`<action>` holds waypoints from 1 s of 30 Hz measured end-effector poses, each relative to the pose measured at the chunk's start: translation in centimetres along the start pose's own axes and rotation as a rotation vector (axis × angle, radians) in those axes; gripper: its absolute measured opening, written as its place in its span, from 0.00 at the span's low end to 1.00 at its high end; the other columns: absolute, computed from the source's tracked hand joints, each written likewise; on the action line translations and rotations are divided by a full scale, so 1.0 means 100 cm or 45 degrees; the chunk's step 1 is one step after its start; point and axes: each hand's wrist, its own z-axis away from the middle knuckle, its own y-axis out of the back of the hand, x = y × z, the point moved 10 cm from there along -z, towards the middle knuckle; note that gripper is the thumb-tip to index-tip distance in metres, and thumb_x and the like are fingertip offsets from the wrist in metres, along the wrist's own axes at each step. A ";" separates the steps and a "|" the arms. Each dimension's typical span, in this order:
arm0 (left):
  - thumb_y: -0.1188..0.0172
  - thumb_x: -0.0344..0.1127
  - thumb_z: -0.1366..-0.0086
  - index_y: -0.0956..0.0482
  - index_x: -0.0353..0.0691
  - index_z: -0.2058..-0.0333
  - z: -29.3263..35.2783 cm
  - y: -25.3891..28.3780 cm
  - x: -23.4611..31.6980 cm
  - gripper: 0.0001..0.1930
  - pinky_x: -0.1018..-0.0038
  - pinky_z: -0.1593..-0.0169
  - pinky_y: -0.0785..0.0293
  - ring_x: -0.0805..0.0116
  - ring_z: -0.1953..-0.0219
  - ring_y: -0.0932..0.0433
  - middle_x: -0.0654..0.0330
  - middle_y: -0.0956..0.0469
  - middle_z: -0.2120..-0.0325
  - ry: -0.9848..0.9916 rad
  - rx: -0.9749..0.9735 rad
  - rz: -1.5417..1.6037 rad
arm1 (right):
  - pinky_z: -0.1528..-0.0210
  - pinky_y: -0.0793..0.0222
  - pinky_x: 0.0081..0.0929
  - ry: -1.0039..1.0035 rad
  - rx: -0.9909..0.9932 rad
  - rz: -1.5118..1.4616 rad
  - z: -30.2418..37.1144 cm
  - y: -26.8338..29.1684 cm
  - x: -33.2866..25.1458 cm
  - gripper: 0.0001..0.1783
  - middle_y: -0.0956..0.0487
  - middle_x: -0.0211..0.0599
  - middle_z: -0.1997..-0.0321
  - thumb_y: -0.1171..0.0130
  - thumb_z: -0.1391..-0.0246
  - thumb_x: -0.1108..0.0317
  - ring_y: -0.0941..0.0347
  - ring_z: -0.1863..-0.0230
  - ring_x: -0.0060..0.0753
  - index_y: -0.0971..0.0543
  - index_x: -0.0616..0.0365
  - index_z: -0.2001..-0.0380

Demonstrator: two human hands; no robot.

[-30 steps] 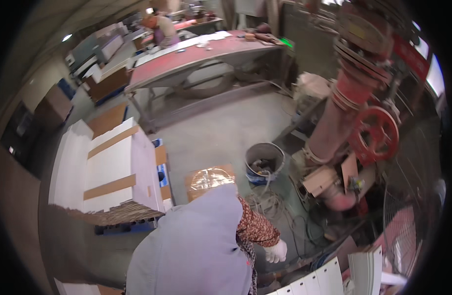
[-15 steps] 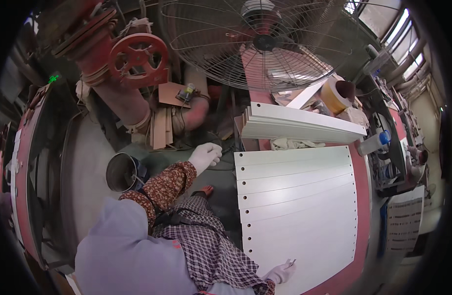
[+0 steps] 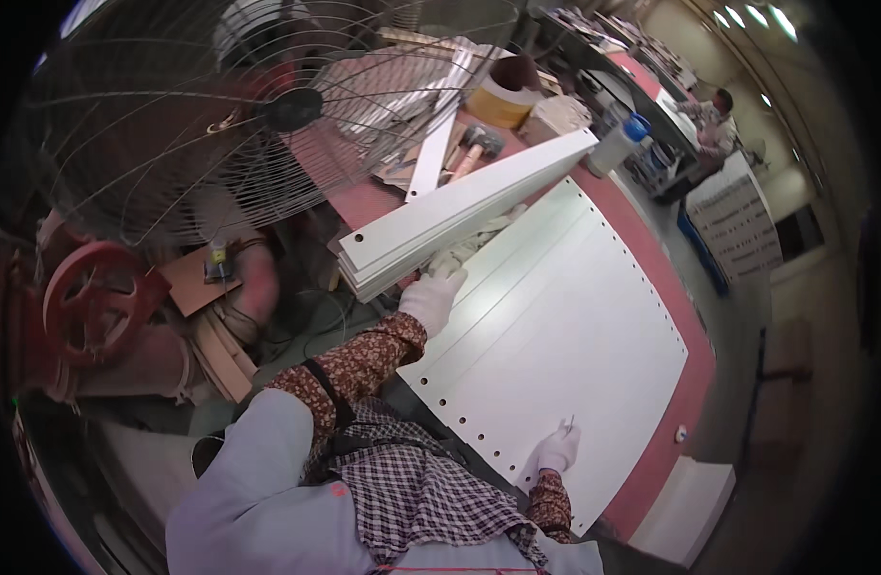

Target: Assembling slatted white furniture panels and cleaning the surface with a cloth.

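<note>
Left hand (image 3: 431,302) swings in from the tabletop's (image 3: 697,371) left to the white panels' (image 3: 567,316) far-left edge, grip unclear; well apart, right hand (image 3: 557,449) pinches a slim tool (image 3: 571,421)! Panels lie flat, long axes running near-left to far-right.

We can read no lettering or numbers. The far right stack (image 3: 733,224) bears dark marks (image 3: 744,241) too small to tell.

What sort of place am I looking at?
Probably a workshop or factory: white panels lie on a red table, near a big caged fan and a red wheel.
</note>
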 end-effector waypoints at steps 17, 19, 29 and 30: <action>0.46 0.41 0.33 0.21 0.43 0.58 -0.061 0.053 0.053 0.12 0.55 0.58 0.22 0.46 0.62 0.18 0.46 0.19 0.67 0.058 0.172 0.199 | 0.50 0.30 0.49 -0.073 0.229 -0.105 0.034 0.002 -0.012 0.16 0.22 0.56 0.55 0.52 0.36 0.63 0.25 0.53 0.60 0.25 0.65 0.54; 0.45 0.36 0.34 0.22 0.43 0.58 -0.033 0.064 0.094 0.09 0.57 0.62 0.20 0.50 0.66 0.17 0.50 0.19 0.70 -0.256 0.173 0.458 | 0.49 0.30 0.48 -0.113 0.179 -0.124 0.029 0.002 -0.012 0.17 0.22 0.55 0.55 0.51 0.37 0.63 0.25 0.53 0.59 0.25 0.64 0.54; 0.44 0.37 0.34 0.27 0.41 0.41 0.039 -0.037 0.124 0.23 0.60 0.45 0.25 0.49 0.52 0.21 0.45 0.24 0.48 -0.493 -0.417 0.732 | 0.32 0.42 0.48 0.413 0.032 0.039 -0.025 0.017 -0.094 0.37 0.30 0.58 0.37 0.38 0.46 0.54 0.38 0.34 0.59 0.31 0.62 0.37; 0.44 0.37 0.34 0.27 0.41 0.41 0.040 -0.038 0.114 0.23 0.60 0.45 0.25 0.49 0.52 0.21 0.45 0.24 0.48 -0.481 -0.424 0.728 | 0.30 0.45 0.49 0.559 -0.085 -0.124 -0.024 0.012 -0.122 0.40 0.33 0.59 0.34 0.36 0.48 0.52 0.40 0.32 0.59 0.32 0.62 0.35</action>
